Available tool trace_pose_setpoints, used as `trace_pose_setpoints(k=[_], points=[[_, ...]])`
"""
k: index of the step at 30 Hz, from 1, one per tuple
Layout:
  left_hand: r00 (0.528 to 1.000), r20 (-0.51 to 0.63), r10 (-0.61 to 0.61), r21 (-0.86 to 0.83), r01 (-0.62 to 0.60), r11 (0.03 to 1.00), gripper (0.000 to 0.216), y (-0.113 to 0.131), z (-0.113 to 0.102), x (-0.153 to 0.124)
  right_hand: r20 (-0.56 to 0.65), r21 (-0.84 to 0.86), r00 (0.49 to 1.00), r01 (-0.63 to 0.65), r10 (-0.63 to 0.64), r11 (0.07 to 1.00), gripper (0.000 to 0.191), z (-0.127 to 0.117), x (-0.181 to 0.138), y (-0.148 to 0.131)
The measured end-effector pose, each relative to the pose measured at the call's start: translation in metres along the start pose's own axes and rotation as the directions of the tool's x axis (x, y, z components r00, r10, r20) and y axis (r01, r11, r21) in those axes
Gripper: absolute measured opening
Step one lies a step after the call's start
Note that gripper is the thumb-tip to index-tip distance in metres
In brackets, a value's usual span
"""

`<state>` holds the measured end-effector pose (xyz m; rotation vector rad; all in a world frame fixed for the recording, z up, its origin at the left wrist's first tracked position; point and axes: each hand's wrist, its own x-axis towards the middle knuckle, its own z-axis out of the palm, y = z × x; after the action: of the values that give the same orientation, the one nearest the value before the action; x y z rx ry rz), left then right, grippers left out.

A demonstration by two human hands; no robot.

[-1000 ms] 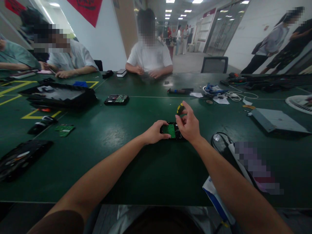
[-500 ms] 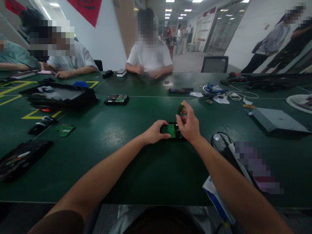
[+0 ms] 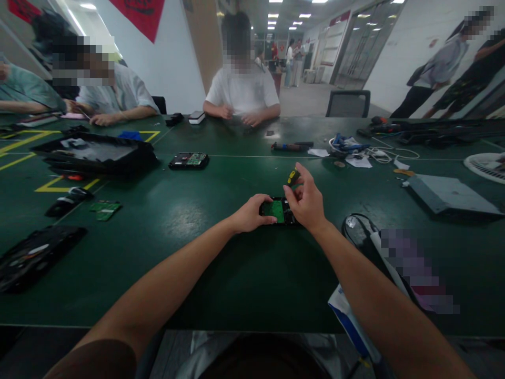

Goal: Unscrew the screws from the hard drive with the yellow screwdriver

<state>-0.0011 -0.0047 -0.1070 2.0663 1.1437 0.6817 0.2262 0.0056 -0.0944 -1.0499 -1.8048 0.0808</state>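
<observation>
A small black device with a green circuit board (image 3: 278, 211) lies on the green table in front of me. My left hand (image 3: 254, 213) grips its left end, thumb along the near edge and fingers at the far edge. Over its right end, my right hand (image 3: 305, 197) closes on a screwdriver with a black and yellow handle (image 3: 293, 177). The handle stands tilted between thumb and fingers. I cannot make out the screwdriver's tip, which is behind the hand.
Another opened device (image 3: 188, 160) lies farther off to the left, near a black tray (image 3: 94, 155). Loose green boards (image 3: 105, 209) and a black casing (image 3: 39, 255) are at left. A grey metal box (image 3: 453, 195) and tangled cables (image 3: 351, 147) sit right. A person (image 3: 241, 95) sits opposite.
The screwdriver handle has turned between my right fingers, so more of its yellow now faces me. My left hand and the device stay in place.
</observation>
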Motion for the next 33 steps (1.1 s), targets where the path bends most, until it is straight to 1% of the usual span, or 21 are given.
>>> trace_pose_setpoints(k=[5,10,15,17,19,23,25,29,33], points=[[1.000,0.001,-0.004,-0.011,0.004,1.000,0.068,0.000,0.000,0.000,-0.014,0.051,1.000,0.015,-0.014,0.999,0.068,-0.001,0.000,-0.001],[1.000,-0.006,0.003,-0.007,-0.003,1.000,0.067,0.000,0.000,0.000,-0.013,0.073,1.000,0.004,-0.003,0.997,0.066,-0.001,0.002,-0.001],[1.000,-0.011,-0.003,-0.010,0.003,1.000,0.066,0.001,0.000,0.000,-0.013,0.061,1.000,-0.002,0.002,0.998,0.073,-0.002,0.006,-0.005],[1.000,-0.008,-0.011,-0.012,0.011,1.000,0.066,0.002,0.000,0.000,-0.017,0.052,1.000,0.007,-0.006,0.999,0.068,-0.004,0.008,-0.007],[1.000,-0.003,-0.019,-0.015,0.019,1.000,0.067,0.002,0.000,0.000,-0.017,0.080,1.000,-0.009,0.011,0.997,0.062,-0.005,0.009,-0.009],[0.999,0.007,-0.037,-0.016,0.037,0.999,0.070,0.001,0.000,0.000,0.016,0.225,0.995,-0.104,0.103,0.969,0.050,-0.007,0.009,-0.013],[0.999,0.013,-0.034,-0.013,0.034,0.999,0.070,0.000,0.000,0.000,0.033,0.268,0.992,-0.126,0.122,0.955,0.043,-0.007,0.010,-0.013],[1.000,0.011,-0.016,-0.015,0.016,1.000,0.069,-0.001,0.000,0.001,-0.014,0.232,0.994,-0.106,0.113,0.967,0.039,-0.007,0.011,-0.012],[1.000,0.013,-0.029,-0.029,0.029,0.999,0.069,-0.002,0.000,0.001,-0.066,0.175,0.995,-0.064,0.077,0.982,0.035,-0.008,0.013,-0.011]])
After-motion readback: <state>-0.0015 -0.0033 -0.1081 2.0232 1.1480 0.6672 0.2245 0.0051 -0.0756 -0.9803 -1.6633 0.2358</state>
